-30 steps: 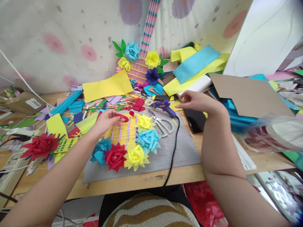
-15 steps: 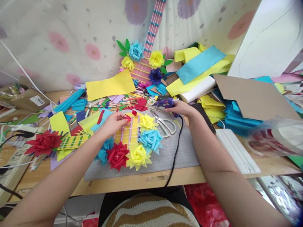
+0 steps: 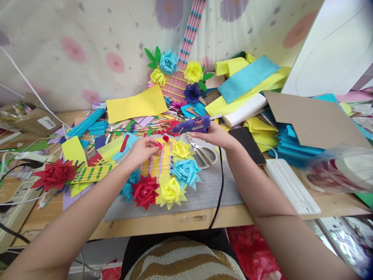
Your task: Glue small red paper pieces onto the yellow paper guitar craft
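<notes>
On the desk (image 3: pixel 145 224), a yellow, flower-trimmed paper guitar body (image 3: pixel 166 161); over it, your left hand (image 3: pixel 143 151) pinches a small red paper piece (image 3: pixel 159 145). Beyond, your right hand (image 3: pixel 216 136) grips a purple plastic glue gun (image 3: pixel 192 125). Likely gluing; next calls for careful aim.

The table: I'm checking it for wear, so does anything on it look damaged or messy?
Yes: the front edge of the table has a scuffed-looking, discoloured patch, unlike the plainer wood around it. Beyond the mat, paper scraps lie strewn in a jumble.
</notes>
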The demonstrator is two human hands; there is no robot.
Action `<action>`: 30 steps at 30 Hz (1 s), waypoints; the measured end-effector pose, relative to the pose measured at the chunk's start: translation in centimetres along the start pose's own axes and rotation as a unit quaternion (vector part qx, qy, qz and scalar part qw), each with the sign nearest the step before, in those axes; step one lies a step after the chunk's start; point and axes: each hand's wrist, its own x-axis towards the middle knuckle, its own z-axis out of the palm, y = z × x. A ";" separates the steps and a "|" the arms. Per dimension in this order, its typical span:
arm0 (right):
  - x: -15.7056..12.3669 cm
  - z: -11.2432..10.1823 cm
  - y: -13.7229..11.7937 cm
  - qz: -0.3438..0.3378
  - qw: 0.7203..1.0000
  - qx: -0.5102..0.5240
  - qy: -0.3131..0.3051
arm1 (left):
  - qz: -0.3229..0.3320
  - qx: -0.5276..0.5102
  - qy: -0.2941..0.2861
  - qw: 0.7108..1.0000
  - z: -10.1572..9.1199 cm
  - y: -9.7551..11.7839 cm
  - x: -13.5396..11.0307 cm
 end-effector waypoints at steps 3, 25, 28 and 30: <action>0.0 1.6 -0.1 -0.002 0.998 -0.063 -0.010 | -0.005 -0.001 0.006 1.000 0.1 -0.1 0.2; -0.1 3.0 -0.1 0.003 0.980 -0.185 -0.074 | -0.009 0.038 0.032 0.999 0.0 0.8 0.2; -0.2 2.9 -0.2 -0.002 0.977 -0.201 -0.068 | 0.000 0.040 0.032 0.999 0.0 0.8 0.1; -0.2 2.8 -0.2 -0.004 0.976 -0.207 -0.069 | 0.000 0.036 0.030 0.999 0.0 0.8 0.1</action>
